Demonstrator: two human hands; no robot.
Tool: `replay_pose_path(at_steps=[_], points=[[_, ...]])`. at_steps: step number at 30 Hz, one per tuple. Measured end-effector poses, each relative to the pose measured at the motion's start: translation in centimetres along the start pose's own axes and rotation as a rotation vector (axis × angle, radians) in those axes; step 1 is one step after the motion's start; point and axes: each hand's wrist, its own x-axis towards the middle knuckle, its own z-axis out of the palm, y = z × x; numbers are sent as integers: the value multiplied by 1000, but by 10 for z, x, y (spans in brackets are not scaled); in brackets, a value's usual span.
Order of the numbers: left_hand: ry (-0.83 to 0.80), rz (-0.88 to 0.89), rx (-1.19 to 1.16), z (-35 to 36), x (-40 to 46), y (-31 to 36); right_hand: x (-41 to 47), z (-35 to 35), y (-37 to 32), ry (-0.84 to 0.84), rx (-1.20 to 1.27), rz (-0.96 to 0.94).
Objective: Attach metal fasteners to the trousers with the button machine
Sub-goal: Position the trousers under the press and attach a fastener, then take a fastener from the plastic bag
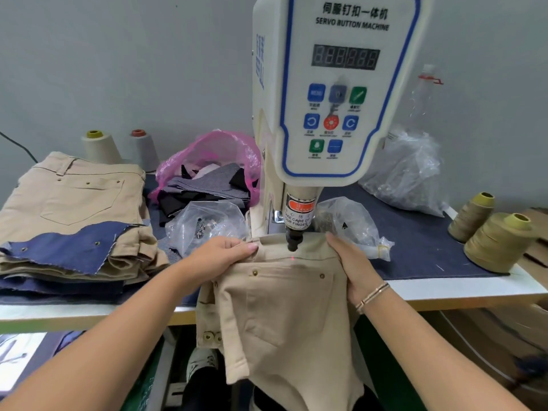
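Bright, even, diffuse light; faint shadows; slight overall softness; wide-angle bending at edges; motion blur lower right.

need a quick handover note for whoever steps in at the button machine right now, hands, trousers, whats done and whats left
Left hand: grips the trousers' waistband to the left of the punch head.
Right hand: holds the waistband's right edge.
Trousers: waistband lies under the button machine, legs hang off the table's front edge. A red laser dot marks the fabric just below the punch.
Done: two metal fasteners sit at the pocket corners.
Left: set the fastener at the marked spot. Finished trousers are stacked at left.
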Motion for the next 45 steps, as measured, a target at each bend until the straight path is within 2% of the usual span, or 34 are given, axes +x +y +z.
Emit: replay_pose_path(at_steps=[3, 16, 32, 34, 37, 40, 43, 45], points=[[32, 14, -113, 6, 8, -3, 15, 1, -3, 6, 8, 33], [155, -39, -104, 7, 24, -6, 56, -3, 3, 81, -63, 69], [72, -29, -145, 5, 20, -10, 57, -11, 8, -15, -49, 110], [47, -30, -143, 4, 19, -10, 54, -13, 7, -66, -27, 143], [-27, -64, -80, -2, 17, -5, 46, -24, -2, -318, -59, 179], [-137, -115, 39, -12, 18, 2, 38, -33, -23, -544, -406, 263], [-209, -133, 50, -13, 19, 6, 36, -32, -33, -587, -648, 325], [-189, -126, -12, -10, 17, 7, 34, -28, -31, -528, -632, 247]])
